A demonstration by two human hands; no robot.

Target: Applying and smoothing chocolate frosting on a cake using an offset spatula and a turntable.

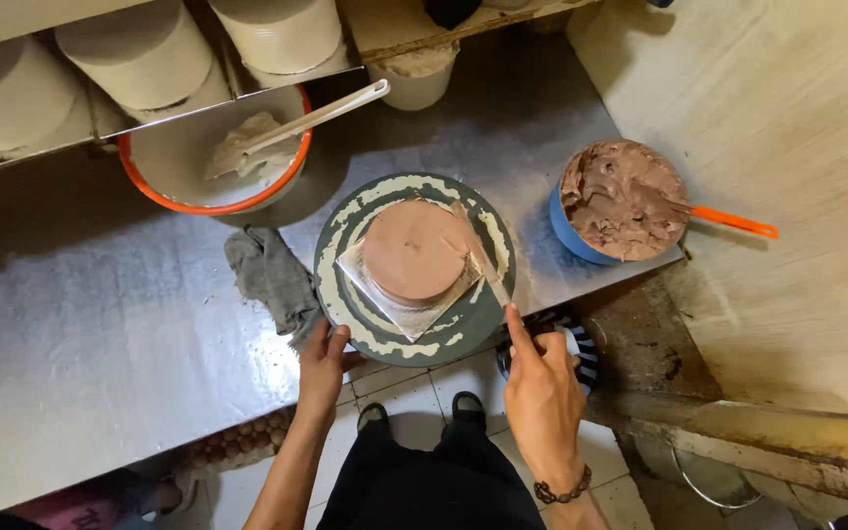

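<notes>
Head view, cake: a low round cake (414, 249) coated all over in smooth pinkish-brown cream, top flat and even, side wall straight; it sits on a square silver board (407, 308) set cornerwise at the middle of the turntable.
Head view, turntable: a round dark grey-green turntable (338, 257) with a broken ring of pale dried cream smeared near its rim; it stands at the front edge of the steel worktop (100, 314), overhanging the edge slightly.
Head view, right hand: the right hand (540, 388) is closed on the handle of a long palette knife (480, 257), forefinger stretched along it; the blade runs up and lies against the right side of the cake.
Head view, left hand: the left hand (323, 361) has its fingertips pressed on the near left rim of the turntable, fingers close together, nothing pinched between them.
Head view, cloth: a crumpled grey rag (269, 277) lies on the worktop just left of the turntable.
Head view, blue bowl: a blue bowl (571, 236) heaped with brown cream stands right of the turntable, an orange-handled tool (733, 221) sticking out of it.
Head view, orange-rimmed bowl: an orange-rimmed bowl (149, 157) behind the turntable holds pale cream and a white spatula (316, 116).
</notes>
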